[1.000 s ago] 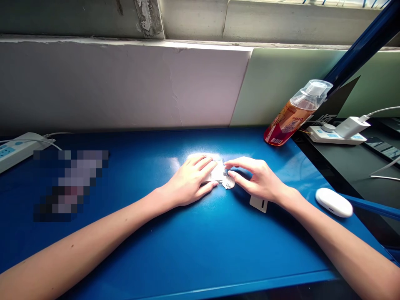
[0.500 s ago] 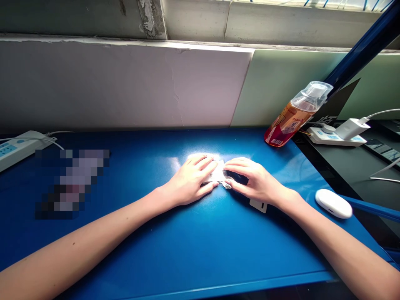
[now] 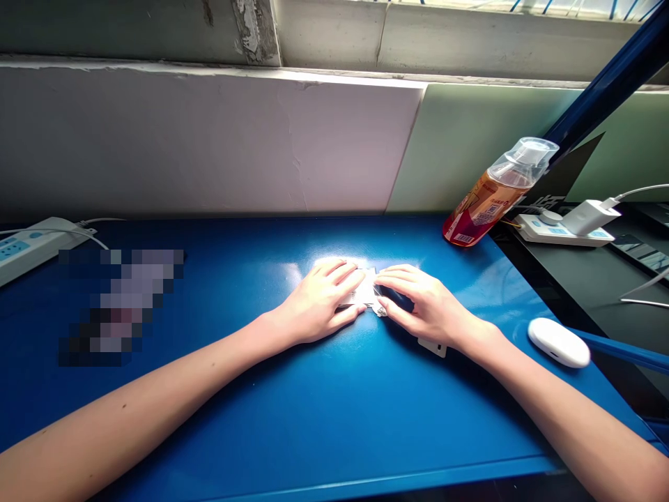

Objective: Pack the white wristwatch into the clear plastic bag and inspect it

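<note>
A small whitish flat piece (image 3: 368,286), glossy and bright, lies on the blue table between my hands; its kind is unclear. My left hand (image 3: 329,300) is over its left part, with the fingers along the top and the thumb at the near edge. At its right end, my right hand (image 3: 431,303) is curled, fingertips and thumb gripping that end. A crumpled pale bit (image 3: 380,309) shows by the right thumb. Partly hidden under my right hand is a white card-like piece (image 3: 431,347) with a dark slot.
A bottle (image 3: 486,199) with a clear cap leans at the back right. A white rounded case (image 3: 559,342) lies near the right edge of the blue table (image 3: 324,411). Power strips stand left (image 3: 42,240) and right (image 3: 562,231). A blurred-out object (image 3: 125,307) lies left.
My right hand has shifted very slightly downward, covering a bit more of the slotted piece. My left hand stays in place.
</note>
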### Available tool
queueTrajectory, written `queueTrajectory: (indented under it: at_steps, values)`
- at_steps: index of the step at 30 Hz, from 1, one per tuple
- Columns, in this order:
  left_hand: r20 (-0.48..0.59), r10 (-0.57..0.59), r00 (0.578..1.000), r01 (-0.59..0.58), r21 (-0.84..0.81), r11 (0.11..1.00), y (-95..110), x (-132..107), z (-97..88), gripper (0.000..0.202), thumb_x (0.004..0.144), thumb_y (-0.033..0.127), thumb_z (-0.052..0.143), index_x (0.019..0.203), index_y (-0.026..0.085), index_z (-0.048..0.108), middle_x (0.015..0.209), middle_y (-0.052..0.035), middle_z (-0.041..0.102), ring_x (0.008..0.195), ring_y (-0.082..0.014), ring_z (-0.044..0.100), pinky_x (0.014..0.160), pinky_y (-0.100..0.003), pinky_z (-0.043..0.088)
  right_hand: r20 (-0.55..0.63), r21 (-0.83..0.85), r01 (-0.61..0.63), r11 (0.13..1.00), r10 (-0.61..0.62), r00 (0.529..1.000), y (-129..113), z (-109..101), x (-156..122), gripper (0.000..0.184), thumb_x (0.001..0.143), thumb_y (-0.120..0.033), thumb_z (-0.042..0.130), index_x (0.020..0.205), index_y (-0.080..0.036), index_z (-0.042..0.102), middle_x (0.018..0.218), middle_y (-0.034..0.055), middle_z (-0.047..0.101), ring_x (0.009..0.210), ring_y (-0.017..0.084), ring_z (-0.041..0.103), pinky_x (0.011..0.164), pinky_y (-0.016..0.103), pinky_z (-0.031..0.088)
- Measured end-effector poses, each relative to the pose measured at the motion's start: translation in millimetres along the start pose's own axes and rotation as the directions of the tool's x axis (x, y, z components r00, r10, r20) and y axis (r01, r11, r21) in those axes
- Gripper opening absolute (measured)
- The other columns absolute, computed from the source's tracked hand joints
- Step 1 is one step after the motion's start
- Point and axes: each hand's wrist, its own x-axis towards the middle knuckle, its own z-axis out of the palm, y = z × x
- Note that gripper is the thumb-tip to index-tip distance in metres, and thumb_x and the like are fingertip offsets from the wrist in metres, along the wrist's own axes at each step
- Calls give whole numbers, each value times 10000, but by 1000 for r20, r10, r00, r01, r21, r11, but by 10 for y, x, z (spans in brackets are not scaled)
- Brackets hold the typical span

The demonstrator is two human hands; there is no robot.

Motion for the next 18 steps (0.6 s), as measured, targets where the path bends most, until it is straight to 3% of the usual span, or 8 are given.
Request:
queueTrajectory:
  at_steps: [7, 11, 18]
  values:
    - [5, 3, 1000, -3, 20, 1000, -6, 3, 8, 537, 978, 415, 522, 1418, 108, 505, 1425, -191, 550, 1346, -354, 475, 1120, -514, 392, -64, 60, -63, 996, 67, 996, 20, 48, -18, 253, 895, -165, 598, 1113, -184, 725, 1273, 133, 698, 1242, 303, 604, 1009, 515, 542]
    - [-2, 14, 1000, -13, 48, 999, -15, 1, 18, 520, 982, 427, 510, 1395, 110, 520, 1419, -191, 553, 1339, -341, 484, 1113, -504, 403, -46, 91, -100, 991, 105, 993, 28, 42, -6, 257, 917, -179, 573, 1123, -170, 727, 1223, 130, 724, 1223, 301, 619, 1004, 519, 547]
    - [9, -10, 1000, 9, 33, 999, 7, 0, 4, 540, 990, 461, 483, 1409, 121, 512, 1417, -193, 555, 1335, -354, 488, 1100, -524, 414, 11, 47, -36, 998, 36, 999, 13, 31, -2, 257, 974, -197, 496, 1117, -152, 704, 1202, 130, 729, 1255, 283, 597, 1016, 481, 551]
